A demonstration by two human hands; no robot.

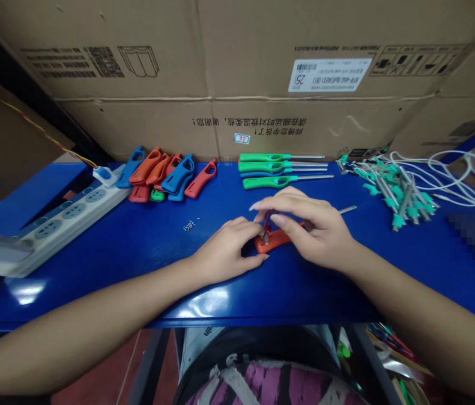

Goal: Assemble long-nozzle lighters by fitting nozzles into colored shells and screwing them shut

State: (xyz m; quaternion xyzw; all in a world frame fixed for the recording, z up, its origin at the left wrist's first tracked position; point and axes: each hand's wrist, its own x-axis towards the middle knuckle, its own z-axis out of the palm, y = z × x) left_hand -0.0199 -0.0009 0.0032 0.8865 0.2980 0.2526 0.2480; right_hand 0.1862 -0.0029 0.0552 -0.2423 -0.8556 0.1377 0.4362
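On the blue table in front of me lies an orange long-necked lighter [279, 239], its metal tube pointing right and partly hidden. My left hand [231, 250] steadies its rounded end between thumb and fingers. Above that end, my right hand [317, 228] is closed, thumb and fingertips pinching a small screwdriver [268, 221] with a dark red handle. The screwdriver stands roughly upright on the lighter; its tip is hidden by fingers. Left of my left hand is a little group of small screws [190, 225].
Blue, orange, red and green lighter handles [157, 171] are piled at the back left. Several long-necked lighters [262, 167] lie at the back middle. Metal tubes with teal parts [401, 197] and a white cable [469, 174] are right. A power strip [72, 216] runs along the left.
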